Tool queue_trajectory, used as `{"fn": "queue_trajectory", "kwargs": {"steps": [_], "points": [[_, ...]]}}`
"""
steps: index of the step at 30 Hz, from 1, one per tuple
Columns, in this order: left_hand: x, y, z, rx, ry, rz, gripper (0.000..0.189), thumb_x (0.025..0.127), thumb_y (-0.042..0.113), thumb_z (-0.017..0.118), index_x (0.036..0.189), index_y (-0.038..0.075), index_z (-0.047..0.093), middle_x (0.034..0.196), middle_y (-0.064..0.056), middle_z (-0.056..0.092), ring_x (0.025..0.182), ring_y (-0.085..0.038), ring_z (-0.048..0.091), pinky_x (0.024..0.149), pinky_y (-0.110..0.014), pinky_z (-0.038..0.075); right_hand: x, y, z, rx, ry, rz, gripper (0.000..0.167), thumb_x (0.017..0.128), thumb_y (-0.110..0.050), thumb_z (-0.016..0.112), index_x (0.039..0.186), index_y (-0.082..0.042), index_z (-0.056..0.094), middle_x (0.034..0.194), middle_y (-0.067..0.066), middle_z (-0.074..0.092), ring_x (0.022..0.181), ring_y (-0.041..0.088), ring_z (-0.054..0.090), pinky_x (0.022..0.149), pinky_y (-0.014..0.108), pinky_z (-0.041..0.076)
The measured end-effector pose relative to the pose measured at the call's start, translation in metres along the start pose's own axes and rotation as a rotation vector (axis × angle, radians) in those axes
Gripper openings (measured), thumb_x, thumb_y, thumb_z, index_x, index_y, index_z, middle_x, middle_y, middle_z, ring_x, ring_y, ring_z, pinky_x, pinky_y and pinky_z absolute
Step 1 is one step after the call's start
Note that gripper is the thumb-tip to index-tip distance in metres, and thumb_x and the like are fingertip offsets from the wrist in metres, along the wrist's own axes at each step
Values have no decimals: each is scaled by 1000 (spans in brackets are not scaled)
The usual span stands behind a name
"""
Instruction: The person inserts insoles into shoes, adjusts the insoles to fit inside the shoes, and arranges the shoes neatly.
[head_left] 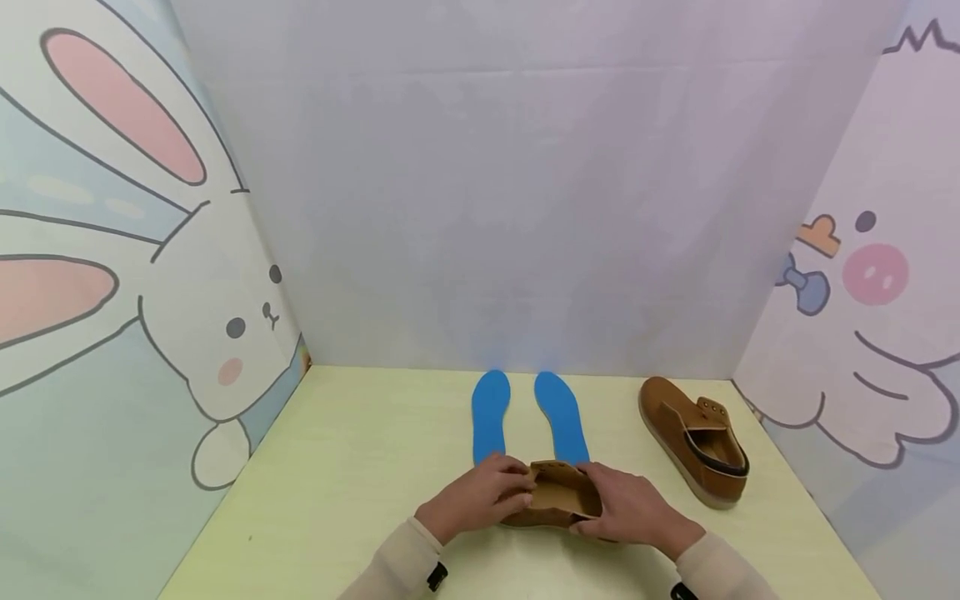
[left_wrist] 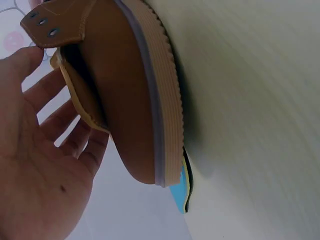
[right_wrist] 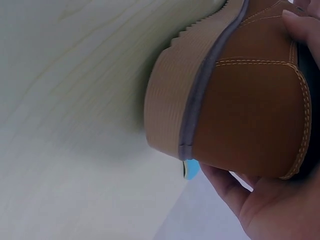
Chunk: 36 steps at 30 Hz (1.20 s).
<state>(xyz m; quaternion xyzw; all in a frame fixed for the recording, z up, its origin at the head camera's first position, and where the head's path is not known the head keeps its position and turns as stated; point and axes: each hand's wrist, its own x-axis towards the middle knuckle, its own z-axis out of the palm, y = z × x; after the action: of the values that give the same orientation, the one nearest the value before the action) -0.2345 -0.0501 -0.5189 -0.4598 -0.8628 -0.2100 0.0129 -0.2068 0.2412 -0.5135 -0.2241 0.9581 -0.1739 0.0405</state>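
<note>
A brown leather shoe rests on the table before me, toe to the left, its opening facing up. My left hand is at its front; in the left wrist view, the thumb meets the eyelet flap and the spread fingers lie by the tongue. Around the heel, my right hand grips the shoe, thumb on the near side and fingers on the far side. Just beyond the shoe lie two blue insoles, one left and one right, their near ends partly hidden.
The matching brown shoe stands to the right, its toe pointing away from me. A pale wooden table lies under everything. A grey back wall and cartoon-printed side panels, left and right, enclose it.
</note>
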Motion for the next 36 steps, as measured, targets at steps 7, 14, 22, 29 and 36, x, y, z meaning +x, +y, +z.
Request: {"fn": "queue_trajectory", "kwargs": {"steps": [7, 14, 22, 29, 36], "points": [[0, 6, 2, -24, -42, -98, 57, 99, 61, 51, 131, 18, 70, 137, 2, 58, 123, -15, 49, 98, -30, 49, -9, 1, -4, 118, 9, -100, 79, 94, -60, 64, 159, -25, 36, 147, 10, 51, 129, 38, 54, 93, 61, 49], [0, 8, 2, -9, -31, -99, 68, 90, 66, 60, 136, 16, 66, 136, 2, 56, 119, -14, 48, 93, -25, 49, -9, 0, -7, 73, 51, -166, 64, 102, -47, 57, 160, -28, 36, 146, 9, 51, 128, 40, 54, 91, 61, 51], [6, 6, 6, 56, -26, -85, 92, 84, 72, 59, 156, 16, 44, 143, 0, 48, 123, -15, 46, 95, -27, 48, -1, 0, -6, 50, 52, -102, 70, 101, -35, 61, 162, -29, 28, 145, 13, 53, 117, 32, 63, 87, 53, 54], [8, 3, 9, 101, -30, -53, 100, 83, 73, 59, 161, 16, 31, 160, -1, 32, 127, -18, 43, 101, -33, 45, 9, -1, -3, 37, 66, -48, 71, 97, -26, 67, 160, -17, 36, 142, 11, 58, 116, 30, 64, 83, 49, 55], [9, 3, 10, 123, -68, -62, 100, 83, 73, 59, 161, 16, 30, 166, 1, 27, 112, -12, 40, 90, -25, 42, 14, 0, -3, 68, 9, 4, 70, 96, -24, 69, 158, -12, 39, 135, 12, 63, 92, 18, 65, 63, 36, 48]]}}
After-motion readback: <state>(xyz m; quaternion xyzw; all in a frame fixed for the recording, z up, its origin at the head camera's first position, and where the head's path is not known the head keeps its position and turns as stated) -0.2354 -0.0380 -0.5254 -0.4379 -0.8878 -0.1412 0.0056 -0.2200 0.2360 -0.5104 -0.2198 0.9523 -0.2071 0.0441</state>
